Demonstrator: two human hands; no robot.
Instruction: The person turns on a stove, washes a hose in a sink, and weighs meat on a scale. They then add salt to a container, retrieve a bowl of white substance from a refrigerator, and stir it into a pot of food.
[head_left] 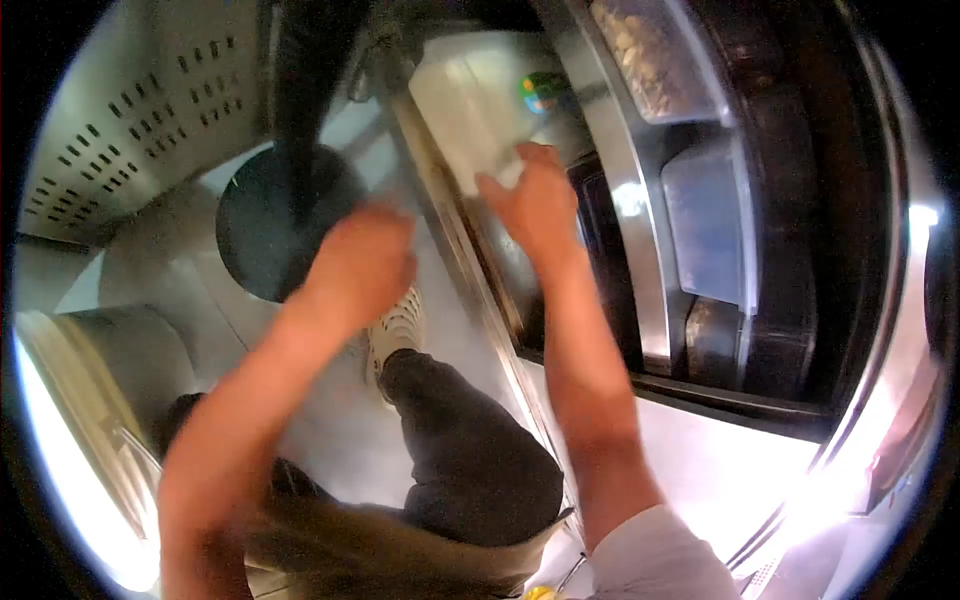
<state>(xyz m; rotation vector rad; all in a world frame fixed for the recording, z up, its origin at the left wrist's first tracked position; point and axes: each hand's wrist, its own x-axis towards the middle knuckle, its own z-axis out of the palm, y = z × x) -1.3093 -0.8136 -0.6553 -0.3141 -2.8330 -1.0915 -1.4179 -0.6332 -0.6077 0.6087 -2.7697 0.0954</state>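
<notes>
My right hand (541, 201) reaches over an open drawer, thumb and fingers apart, with its fingertips at the near end of a pale, translucent container or bag (462, 95). A round green sticker with other colours (543, 92) shows at that thing's far right. My left hand (362, 262) hangs over the floor to the left of the drawer's edge (470, 255). Motion smears its fingers, which look curled. A round black shape (270, 225) lies beyond it, and my shoe (402, 325) shows just below.
Right of the drawer, a metal rail (632, 200) borders a row of bins. One bin holds pale, nut-like pieces (632, 55); a clear bin (708, 225) sits nearer. A perforated metal panel (140, 110) stands at the left, above a large round container (130, 350).
</notes>
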